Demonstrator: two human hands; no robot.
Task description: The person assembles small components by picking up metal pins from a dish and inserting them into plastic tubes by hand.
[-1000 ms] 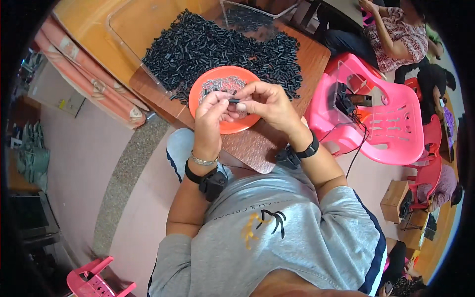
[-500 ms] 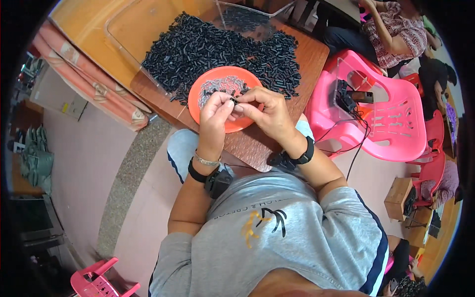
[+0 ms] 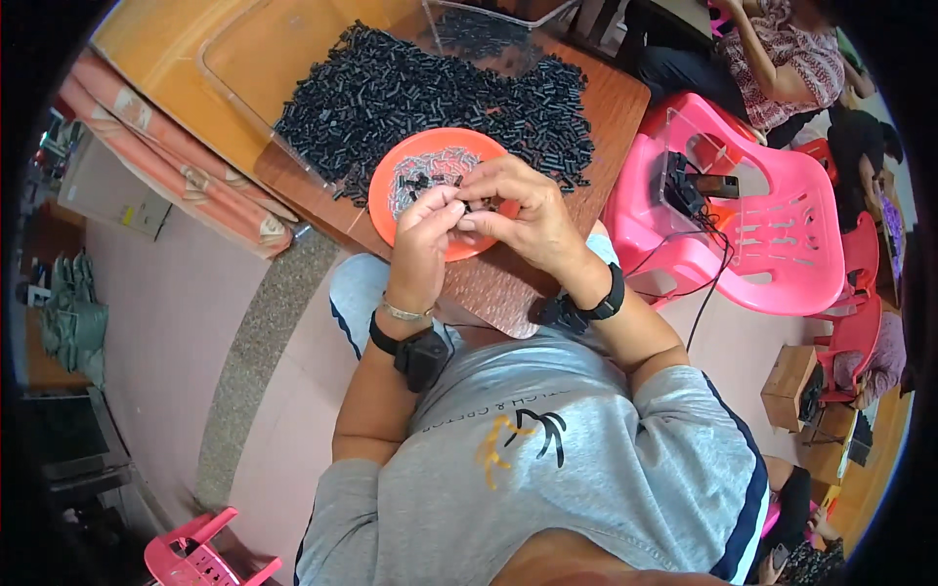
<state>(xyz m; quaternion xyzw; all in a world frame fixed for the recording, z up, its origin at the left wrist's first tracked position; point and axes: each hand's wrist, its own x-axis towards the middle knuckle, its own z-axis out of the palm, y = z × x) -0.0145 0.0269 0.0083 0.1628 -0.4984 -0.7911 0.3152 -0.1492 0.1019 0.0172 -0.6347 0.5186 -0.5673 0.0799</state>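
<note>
Over an orange-red plastic bowl, my left hand and my right hand meet at their fingertips. Both are closed in a pinch on a small black piece, mostly hidden by the fingers. In the bowl lie many small clear or silvery slim pieces, with a few black ones among them. Right behind the bowl spreads a large heap of short black tube-like pieces.
The brown wooden table carries the heap and a clear plastic bin. To the right stands a pink plastic chair holding a black device with cables. Other people sit farther right. A patterned curtain hangs at left.
My fingertips have shifted slightly, and the black piece between them shows less clearly. My right fingers have risen a little. The bowl and heap look the same.
</note>
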